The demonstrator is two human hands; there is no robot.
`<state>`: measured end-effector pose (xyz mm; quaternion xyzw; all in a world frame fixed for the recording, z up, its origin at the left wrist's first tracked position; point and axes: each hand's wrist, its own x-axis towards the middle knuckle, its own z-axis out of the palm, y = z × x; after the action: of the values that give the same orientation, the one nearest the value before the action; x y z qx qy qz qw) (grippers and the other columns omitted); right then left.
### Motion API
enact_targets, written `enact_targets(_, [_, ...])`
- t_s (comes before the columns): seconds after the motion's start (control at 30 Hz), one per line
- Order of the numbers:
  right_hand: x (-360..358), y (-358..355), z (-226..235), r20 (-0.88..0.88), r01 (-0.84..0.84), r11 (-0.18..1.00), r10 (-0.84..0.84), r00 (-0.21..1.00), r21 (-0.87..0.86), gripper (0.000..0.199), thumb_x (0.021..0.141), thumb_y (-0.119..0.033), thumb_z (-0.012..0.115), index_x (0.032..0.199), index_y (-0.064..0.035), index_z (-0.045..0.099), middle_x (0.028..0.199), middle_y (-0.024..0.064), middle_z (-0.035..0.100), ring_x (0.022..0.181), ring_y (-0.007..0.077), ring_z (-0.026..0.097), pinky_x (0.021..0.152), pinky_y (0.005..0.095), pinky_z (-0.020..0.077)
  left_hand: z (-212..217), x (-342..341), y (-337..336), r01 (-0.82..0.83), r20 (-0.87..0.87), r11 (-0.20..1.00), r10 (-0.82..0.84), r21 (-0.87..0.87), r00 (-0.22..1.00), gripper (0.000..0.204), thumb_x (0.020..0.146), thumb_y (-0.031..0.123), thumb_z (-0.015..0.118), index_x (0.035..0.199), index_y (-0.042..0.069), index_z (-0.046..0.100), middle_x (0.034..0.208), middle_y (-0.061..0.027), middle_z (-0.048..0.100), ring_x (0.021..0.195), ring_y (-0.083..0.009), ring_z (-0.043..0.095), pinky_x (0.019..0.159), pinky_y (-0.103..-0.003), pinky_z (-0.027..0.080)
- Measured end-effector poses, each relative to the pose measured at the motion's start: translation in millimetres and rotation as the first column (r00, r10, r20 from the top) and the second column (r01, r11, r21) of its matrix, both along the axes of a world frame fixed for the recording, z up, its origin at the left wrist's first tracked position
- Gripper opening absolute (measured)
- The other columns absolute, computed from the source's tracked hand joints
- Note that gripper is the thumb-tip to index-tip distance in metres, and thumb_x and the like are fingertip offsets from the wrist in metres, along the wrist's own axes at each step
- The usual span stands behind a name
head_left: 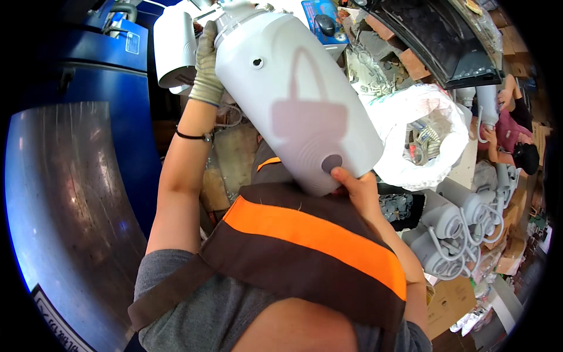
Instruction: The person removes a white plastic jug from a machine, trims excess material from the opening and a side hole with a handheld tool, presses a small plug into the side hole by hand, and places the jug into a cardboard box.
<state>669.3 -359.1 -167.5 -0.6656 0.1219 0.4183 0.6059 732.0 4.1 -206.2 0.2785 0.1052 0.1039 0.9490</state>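
Holding a large grey canister aslant in front of the body, with its necked end toward the upper left and its wide end just above a dark apron with an orange band. Gripping that wide end with the bare right hand, with the thumb beside a dark round patch and the other fingers mostly hidden. Touching the side near the neck with the left hand, in a pale knitted glove; cannot tell how firmly. Keeping both hands well apart, at opposite ends.

Pierced near the neck by a small hole; marked lower down with a pinkish shape like a handled bag, with no telling whether on the surface or showing through.

Close by the gloved hand, a second canister; farther left, a blue machine. Beyond the large canister, a black computer mouse on a blue box. To the right, an open white bag of small pieces, then stacked grey canisters with hoses. At far right, a co-worker in a reddish top.
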Motion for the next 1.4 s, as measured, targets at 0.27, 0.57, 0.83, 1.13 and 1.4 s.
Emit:
enact_targets(0.27, [32, -38, 2, 0.049, -0.100, 0.995, 0.099, 0.994, 0.020, 0.053, 0.078, -0.021, 0.073, 0.120, 0.0022, 0.050, 0.105, 0.0137, 0.061, 0.081, 0.0209, 0.064, 0.068, 0.0305, 0.0529, -21, 8, 27, -0.078, -0.123, 0.997, 0.076, -0.011, 0.989, 0.041, 0.084, 0.031, 0.068, 0.111, 0.002, 0.058, 0.102, -0.0123, 0.065, 0.091, -0.0235, 0.064, 0.080, -0.038, 0.056])
enact_targets(0.57, [105, 27, 5, 0.829, -0.182, 0.811, 0.524, -0.197, -0.556, 0.039, 0.079, -0.008, 0.060, 0.118, -0.0006, 0.060, 0.099, 0.0159, 0.068, 0.080, 0.0300, 0.068, 0.068, 0.0336, 0.0523, -80, -23, 44, -0.094, -0.604, 0.936, 0.293, 0.340, 0.741, 0.052, 0.078, 0.047, 0.070, 0.106, 0.003, 0.061, 0.085, -0.0095, 0.064, 0.068, -0.0214, 0.058, 0.064, -0.036, 0.051])
enact_targets(0.83, [110, 116, -66, 0.778, -0.114, 0.973, 0.228, 0.585, -0.199, 0.024, 0.090, -0.007, 0.049, 0.107, 0.0088, 0.058, 0.095, 0.0154, 0.066, 0.086, 0.0200, 0.060, 0.078, 0.0331, 0.0475, -99, -42, 224, -0.693, -0.649, 0.596, 0.722, 0.407, 0.239, 0.026, 0.081, 0.031, 0.067, 0.084, 0.006, 0.059, 0.056, -0.0019, 0.047, 0.047, -0.0137, 0.048, 0.038, -0.026, 0.036])
enact_targets(1.13, [144, 394, -136, 0.904, 0.056, 0.981, 0.146, 0.401, -0.183, 0.030, 0.087, -0.015, 0.051, 0.112, 0.0014, 0.058, 0.093, 0.0218, 0.064, 0.083, 0.0353, 0.062, 0.075, 0.0408, 0.0469, 3, -224, 124, -0.332, 0.084, 0.212, 0.718, 0.919, 0.691, 0.033, 0.089, 0.010, 0.048, 0.119, -0.003, 0.046, 0.118, -0.0132, 0.052, 0.106, -0.0208, 0.054, 0.088, -0.034, 0.049])
enact_targets(1.4, [65, 515, -259, 0.917, 0.000, 0.999, 0.038, 0.398, -0.041, 0.038, 0.087, -0.007, 0.047, 0.124, -0.0012, 0.053, 0.103, 0.0269, 0.061, 0.090, 0.0443, 0.058, 0.078, 0.0439, 0.0461, 2, -350, 46, -0.641, -0.506, 0.761, 0.517, -0.098, 0.691, 0.020, 0.084, 0.013, 0.062, 0.096, -0.003, 0.060, 0.072, -0.0099, 0.065, 0.063, -0.0185, 0.063, 0.057, -0.030, 0.054])
